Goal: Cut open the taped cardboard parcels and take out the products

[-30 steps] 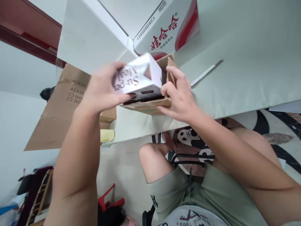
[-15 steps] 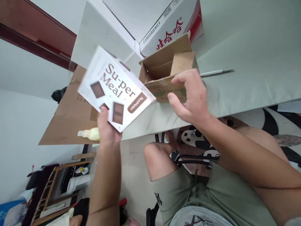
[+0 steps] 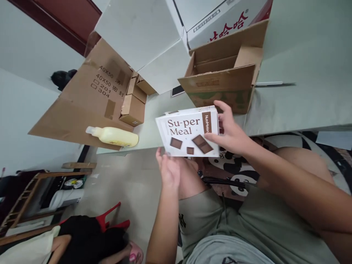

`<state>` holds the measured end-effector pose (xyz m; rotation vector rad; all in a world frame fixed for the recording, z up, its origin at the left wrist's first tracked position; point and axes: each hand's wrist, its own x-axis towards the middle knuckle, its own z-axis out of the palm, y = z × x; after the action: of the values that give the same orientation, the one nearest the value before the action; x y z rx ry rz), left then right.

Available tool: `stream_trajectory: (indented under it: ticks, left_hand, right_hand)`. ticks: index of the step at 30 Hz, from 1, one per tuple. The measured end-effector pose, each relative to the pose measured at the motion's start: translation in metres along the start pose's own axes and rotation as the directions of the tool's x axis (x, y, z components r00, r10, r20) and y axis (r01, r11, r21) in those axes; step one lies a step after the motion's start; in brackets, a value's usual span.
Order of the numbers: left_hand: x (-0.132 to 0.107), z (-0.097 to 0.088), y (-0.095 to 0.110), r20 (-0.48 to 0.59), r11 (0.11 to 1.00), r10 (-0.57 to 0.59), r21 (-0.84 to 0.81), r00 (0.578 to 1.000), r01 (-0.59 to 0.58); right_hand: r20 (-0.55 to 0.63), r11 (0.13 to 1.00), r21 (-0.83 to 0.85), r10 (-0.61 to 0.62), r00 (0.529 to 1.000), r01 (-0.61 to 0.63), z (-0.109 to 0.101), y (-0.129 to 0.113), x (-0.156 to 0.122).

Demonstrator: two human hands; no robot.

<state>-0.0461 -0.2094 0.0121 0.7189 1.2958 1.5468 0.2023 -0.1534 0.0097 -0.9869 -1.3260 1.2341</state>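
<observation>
I hold a white box printed "Su-per Meal" with brown squares (image 3: 189, 131) in front of me, above the table's near edge. My left hand (image 3: 168, 169) grips its lower left corner from below. My right hand (image 3: 230, 131) pinches its right edge, thumb on the front face. Just behind the white box stands an open brown cardboard carton (image 3: 222, 79) on the pale green table (image 3: 302, 73); its flaps are up and I see nothing inside it.
A pale yellow bottle (image 3: 112, 136) lies on its side at the table's left end, on a flattened cardboard sheet (image 3: 88, 99). Small brown boxes (image 3: 134, 102) sit beside it. A large white carton with red print (image 3: 220, 22) stands behind. Another person crouches below left (image 3: 90, 242).
The white box has come out of the brown carton, swung left in my left hand, then returned to the centre. My right hand left the carton's flap and took the box's right edge.
</observation>
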Motion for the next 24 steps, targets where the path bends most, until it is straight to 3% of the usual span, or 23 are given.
stream_trajectory:
  ticks: [3,6,7,9,11,12,14,17,19,21,24]
  left_hand:
    - [0.011,-0.04,0.015,0.058,0.989,0.052,0.133,0.997,-0.059]
    - [0.01,-0.054,0.026,0.309,0.957,-0.08,0.289,0.948,-0.013]
    - [0.008,-0.053,0.027,0.405,0.935,-0.153,0.355,0.901,0.0]
    - [0.0,-0.049,0.024,0.557,0.878,-0.324,0.479,0.765,0.023]
    - [-0.008,-0.047,0.014,0.606,0.845,-0.453,0.525,0.654,0.099]
    - [-0.013,-0.047,0.007,0.602,0.842,-0.491,0.513,0.63,0.167]
    - [-0.021,-0.048,-0.011,0.564,0.849,-0.518,0.431,0.643,0.305]
    - [-0.034,-0.051,-0.037,0.504,0.896,-0.444,0.263,0.741,0.358]
    - [-0.044,-0.049,-0.047,0.478,0.929,-0.369,0.173,0.797,0.326]
    - [-0.054,-0.042,-0.048,0.475,0.954,-0.299,0.136,0.828,0.266]
    - [-0.065,-0.021,-0.027,0.527,0.989,-0.131,0.122,0.84,0.078]
  right_hand:
    - [-0.044,0.99,-0.021,0.141,0.989,-0.142,-0.006,0.001,-0.019]
    - [0.102,0.973,-0.022,0.232,0.967,-0.231,-0.002,-0.011,-0.042]
    - [0.161,0.967,-0.016,0.255,0.953,-0.256,0.0,-0.017,-0.05]
    - [0.236,0.949,-0.007,0.308,0.922,-0.315,0.004,-0.027,-0.064]
    - [0.225,0.92,0.023,0.376,0.899,-0.391,0.004,-0.031,-0.078]
    - [0.176,0.902,0.057,0.412,0.894,-0.427,0.004,-0.03,-0.085]
    - [-0.023,0.88,0.146,0.461,0.887,-0.453,0.002,-0.02,-0.1]
    - [-0.32,0.884,0.215,0.465,0.826,-0.414,0.005,0.005,-0.125]
    - [-0.293,0.873,0.239,0.483,0.825,-0.425,0.013,0.018,-0.142]
    - [-0.14,0.871,0.213,0.476,0.868,-0.443,0.025,0.021,-0.156]
    - [-0.106,0.954,0.002,0.299,0.948,-0.301,0.036,0.003,-0.165]
